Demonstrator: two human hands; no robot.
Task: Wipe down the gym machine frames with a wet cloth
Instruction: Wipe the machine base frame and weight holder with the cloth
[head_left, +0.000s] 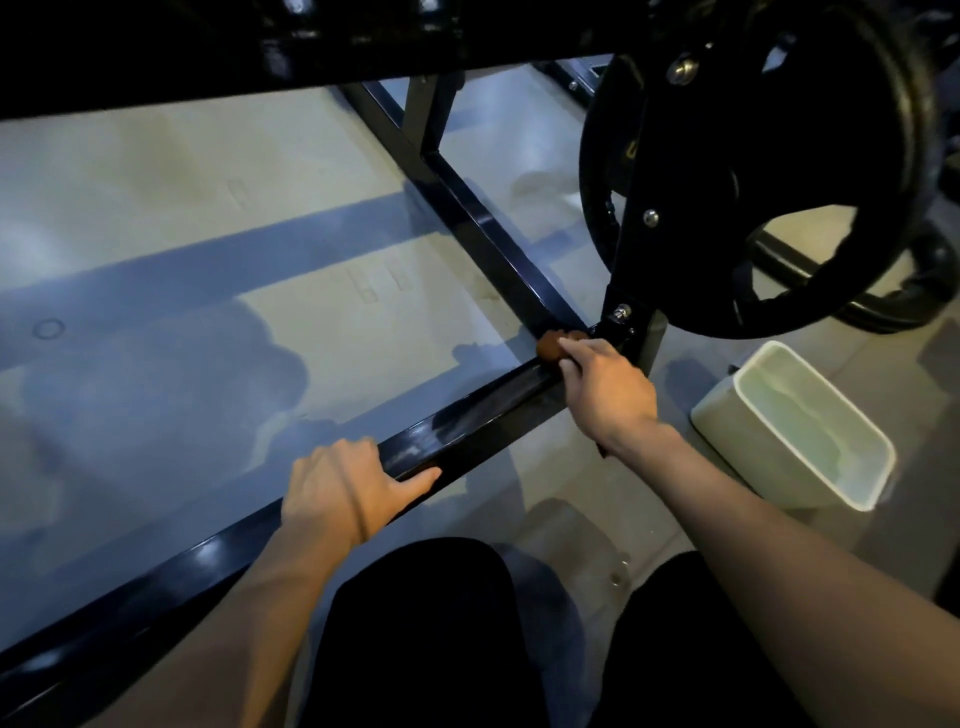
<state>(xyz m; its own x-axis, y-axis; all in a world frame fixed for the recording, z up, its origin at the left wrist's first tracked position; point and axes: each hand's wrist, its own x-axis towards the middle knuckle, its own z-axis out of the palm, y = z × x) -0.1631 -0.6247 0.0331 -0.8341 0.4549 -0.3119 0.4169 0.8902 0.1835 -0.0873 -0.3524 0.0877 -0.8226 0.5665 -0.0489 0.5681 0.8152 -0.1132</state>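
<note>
Presently my right hand grips the brown cloth at the base bar's corner joint, my left hand clasps that streaked bar nearer me; other frames appear unwiped.

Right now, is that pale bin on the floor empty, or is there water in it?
The bin holds water: a pale greenish, rippled surface shows inside its open top. It stands upright.
</note>
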